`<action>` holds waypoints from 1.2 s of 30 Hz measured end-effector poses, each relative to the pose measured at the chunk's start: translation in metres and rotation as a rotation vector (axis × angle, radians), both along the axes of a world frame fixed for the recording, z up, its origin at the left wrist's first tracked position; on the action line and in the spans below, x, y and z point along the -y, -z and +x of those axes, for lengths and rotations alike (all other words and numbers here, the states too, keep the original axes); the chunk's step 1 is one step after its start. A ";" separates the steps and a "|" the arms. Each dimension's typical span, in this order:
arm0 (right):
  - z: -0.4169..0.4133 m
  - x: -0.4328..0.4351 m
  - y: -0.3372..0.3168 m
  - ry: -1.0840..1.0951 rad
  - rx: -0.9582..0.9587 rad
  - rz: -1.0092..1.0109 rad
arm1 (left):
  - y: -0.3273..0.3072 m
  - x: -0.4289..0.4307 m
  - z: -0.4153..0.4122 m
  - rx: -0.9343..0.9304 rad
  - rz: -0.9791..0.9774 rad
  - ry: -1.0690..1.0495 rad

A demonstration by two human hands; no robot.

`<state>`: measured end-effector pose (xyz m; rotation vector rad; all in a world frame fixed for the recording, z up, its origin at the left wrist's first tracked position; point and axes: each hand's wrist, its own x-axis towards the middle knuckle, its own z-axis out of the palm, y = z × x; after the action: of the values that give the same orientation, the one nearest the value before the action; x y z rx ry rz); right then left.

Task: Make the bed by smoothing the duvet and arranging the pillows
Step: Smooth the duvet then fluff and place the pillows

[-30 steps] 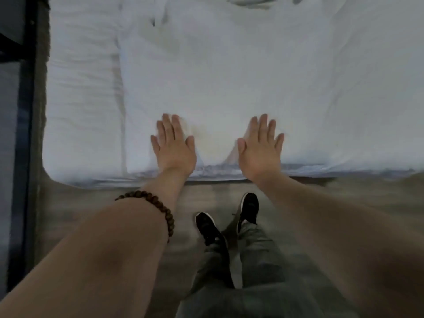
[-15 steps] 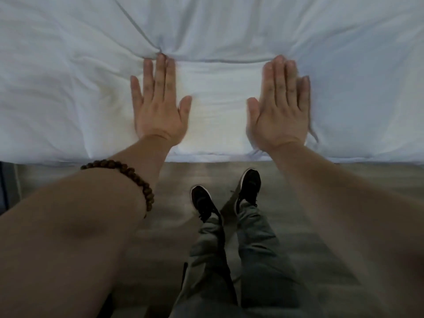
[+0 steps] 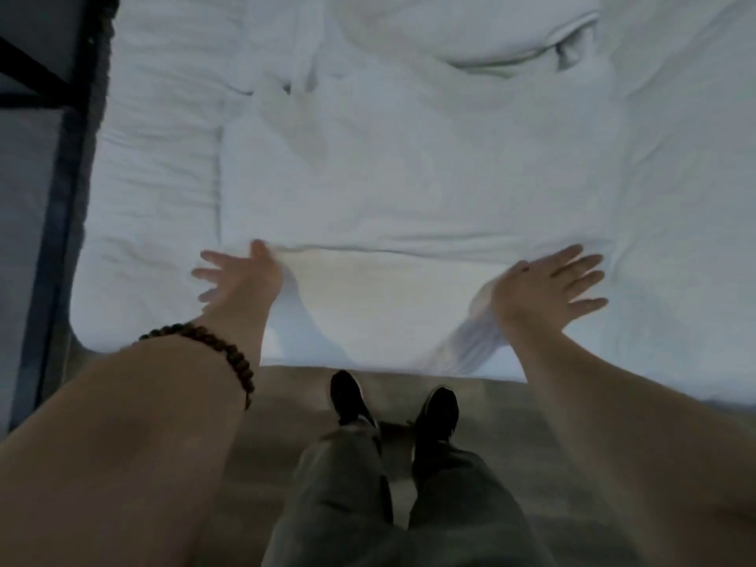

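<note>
A white duvet [image 3: 409, 178] covers the bed and hangs over its near edge. My left hand [image 3: 239, 274] lies flat on it near the duvet's left edge, fingers spread and pointing left. My right hand [image 3: 550, 282] lies flat on the duvet further right, fingers spread and pointing right. A low ridge of cloth runs between the two hands. A rumpled fold or pillow shape [image 3: 519, 43] bulges under the cloth at the far side. Both hands hold nothing.
The bare white sheet [image 3: 151, 190] shows left of the duvet. A dark frame [image 3: 61, 198] runs along the bed's left side. My two dark shoes [image 3: 392, 403] stand on the wooden floor [image 3: 286, 403] just before the bed's edge.
Both hands have slid apart over the duvet, the left one leftward and the right one rightward, with fingers now turned outward. The view has pulled back from the bed.
</note>
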<state>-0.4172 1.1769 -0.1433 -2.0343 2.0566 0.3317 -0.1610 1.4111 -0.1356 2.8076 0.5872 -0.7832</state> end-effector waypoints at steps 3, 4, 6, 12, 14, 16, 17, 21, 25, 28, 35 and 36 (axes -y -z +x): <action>0.055 0.011 -0.023 -0.305 0.038 0.007 | -0.040 0.046 0.044 0.291 -0.054 0.516; 0.078 0.017 -0.029 -0.352 0.082 0.017 | -0.049 0.066 0.065 0.350 -0.094 0.641; 0.124 0.028 -0.044 -0.503 0.169 0.016 | -0.059 0.108 0.109 0.365 -0.142 0.854; 0.248 0.060 -0.079 -0.950 0.264 0.219 | -0.053 0.146 0.171 -0.119 -0.117 1.092; 0.274 0.063 -0.076 -0.932 0.172 0.358 | -0.050 0.134 0.179 -0.289 -0.061 1.143; 0.288 0.064 -0.073 -0.837 0.145 0.415 | -0.051 0.125 0.181 -0.370 0.023 1.231; 0.293 0.064 -0.072 -0.805 0.150 0.401 | -0.055 0.124 0.179 -0.392 0.033 1.269; 0.307 0.064 -0.073 -0.826 0.282 0.223 | -0.080 0.129 0.169 -0.341 0.106 1.361; 0.330 0.063 -0.071 -0.665 0.357 0.306 | -0.094 0.127 0.159 -0.285 0.173 1.268; 0.332 0.061 -0.070 -0.665 0.282 0.339 | -0.096 0.118 0.154 -0.261 0.121 1.200; 0.331 0.062 -0.078 -0.794 0.247 0.444 | -0.132 0.085 0.151 -0.183 0.014 1.454; 0.333 0.063 -0.078 -0.770 0.251 0.412 | -0.137 0.081 0.143 -0.215 0.011 1.485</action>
<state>-0.0845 1.1137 -0.0656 -2.3430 0.8992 0.5347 -0.0179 1.3306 0.0010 2.7498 -1.6634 -1.1735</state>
